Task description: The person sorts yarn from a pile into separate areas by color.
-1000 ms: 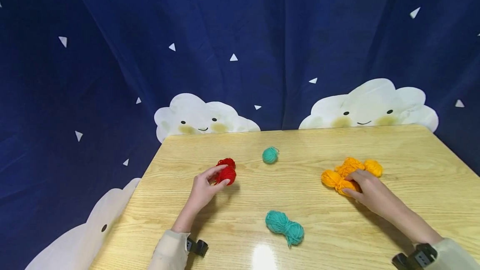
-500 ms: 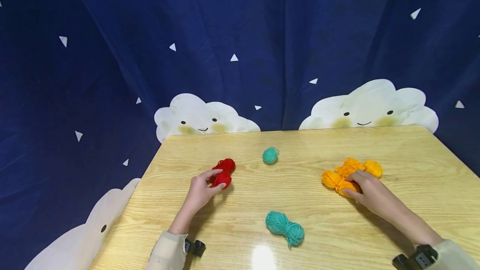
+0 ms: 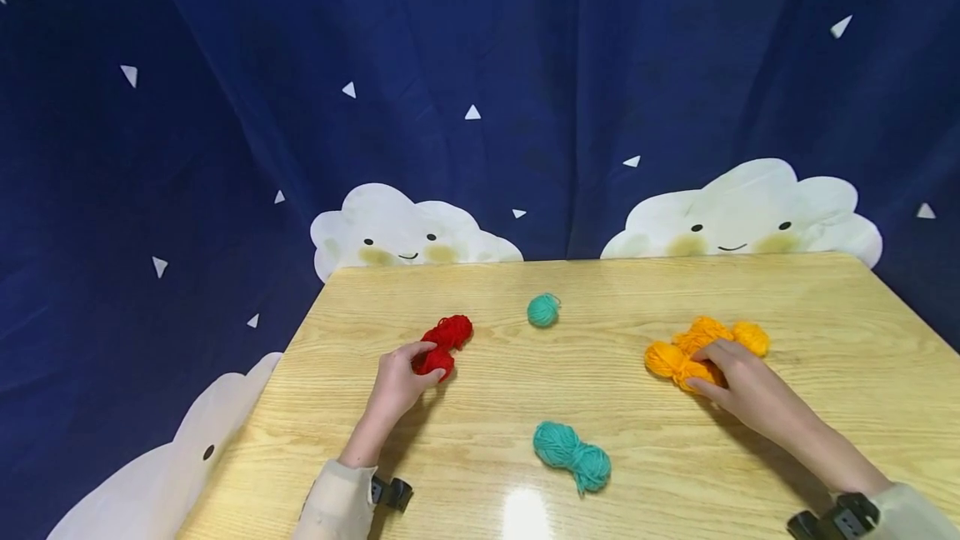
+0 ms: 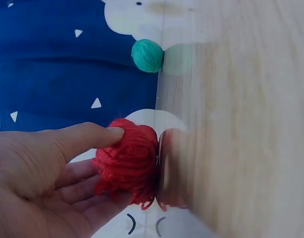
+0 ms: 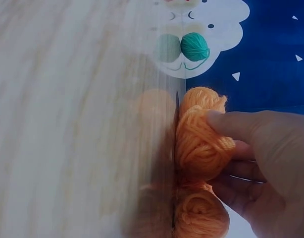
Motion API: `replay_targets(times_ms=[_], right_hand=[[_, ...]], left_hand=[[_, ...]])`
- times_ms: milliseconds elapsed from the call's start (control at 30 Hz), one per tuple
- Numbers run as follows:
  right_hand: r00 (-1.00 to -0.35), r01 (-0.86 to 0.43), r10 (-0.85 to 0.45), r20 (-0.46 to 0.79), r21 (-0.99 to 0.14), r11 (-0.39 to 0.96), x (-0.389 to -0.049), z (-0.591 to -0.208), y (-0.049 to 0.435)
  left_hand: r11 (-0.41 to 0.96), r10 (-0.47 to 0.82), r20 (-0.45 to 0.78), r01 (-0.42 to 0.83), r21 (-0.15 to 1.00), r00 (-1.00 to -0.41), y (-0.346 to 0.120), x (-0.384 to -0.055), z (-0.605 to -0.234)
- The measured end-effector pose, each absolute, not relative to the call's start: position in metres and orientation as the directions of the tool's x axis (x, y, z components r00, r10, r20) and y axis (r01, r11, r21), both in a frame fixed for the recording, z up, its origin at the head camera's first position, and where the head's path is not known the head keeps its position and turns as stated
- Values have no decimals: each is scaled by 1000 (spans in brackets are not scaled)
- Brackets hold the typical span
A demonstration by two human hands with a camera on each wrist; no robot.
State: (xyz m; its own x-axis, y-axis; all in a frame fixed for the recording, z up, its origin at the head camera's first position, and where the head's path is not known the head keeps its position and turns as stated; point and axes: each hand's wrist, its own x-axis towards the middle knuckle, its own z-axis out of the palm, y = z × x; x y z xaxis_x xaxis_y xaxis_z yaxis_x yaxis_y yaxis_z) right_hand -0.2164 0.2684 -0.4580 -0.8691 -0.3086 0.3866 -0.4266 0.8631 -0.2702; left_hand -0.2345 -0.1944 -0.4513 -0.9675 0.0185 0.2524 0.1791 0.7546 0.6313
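At the left of the table, my left hand (image 3: 397, 382) holds red yarn (image 3: 437, 363) between thumb and fingers. A second red lump (image 3: 454, 330) adjoins it behind; whether both are one skein I cannot tell. The left wrist view shows the thumb on top of the red yarn (image 4: 129, 163). On the right, my right hand (image 3: 742, 382) grips the near orange skein (image 3: 667, 361), which rests on the table. Another orange bundle (image 3: 703, 332) touches it behind, with a yellow-orange lump (image 3: 751, 339) alongside. The right wrist view has the thumb against the orange yarn (image 5: 204, 144).
A small teal yarn ball (image 3: 543, 310) lies near the back middle of the wooden table (image 3: 510, 390). Closer to me is a teal skein (image 3: 572, 457) tied at its waist. A dark blue curtain (image 3: 420, 48) with clouds hangs behind the table.
My left hand has drawn the near red lump left and slightly toward me, while the far red lump stays about in place. The right hand and orange yarn look still.
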Motion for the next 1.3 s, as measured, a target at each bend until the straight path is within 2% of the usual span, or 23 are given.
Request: replay_targets(times_ms=[467, 767, 1100, 1300], right_hand=[[-847, -455, -329, 418, -248, 855, -216, -457, 267], [-761, -544, -366, 536, -219, 810, -215, -455, 262], [-703, -600, -414, 578, -170, 782, -215, -456, 250], [-712, -618, -426, 559, -211, 757, -211, -457, 241]], left_hand=[[769, 17, 216, 151, 621, -976, -199, -235, -456], [749, 22, 202, 150, 646, -979, -202, -236, -457], [756, 19, 176, 129, 642, -984, -201, -238, -456], [757, 21, 174, 130, 640, -984, -201, -239, -458]])
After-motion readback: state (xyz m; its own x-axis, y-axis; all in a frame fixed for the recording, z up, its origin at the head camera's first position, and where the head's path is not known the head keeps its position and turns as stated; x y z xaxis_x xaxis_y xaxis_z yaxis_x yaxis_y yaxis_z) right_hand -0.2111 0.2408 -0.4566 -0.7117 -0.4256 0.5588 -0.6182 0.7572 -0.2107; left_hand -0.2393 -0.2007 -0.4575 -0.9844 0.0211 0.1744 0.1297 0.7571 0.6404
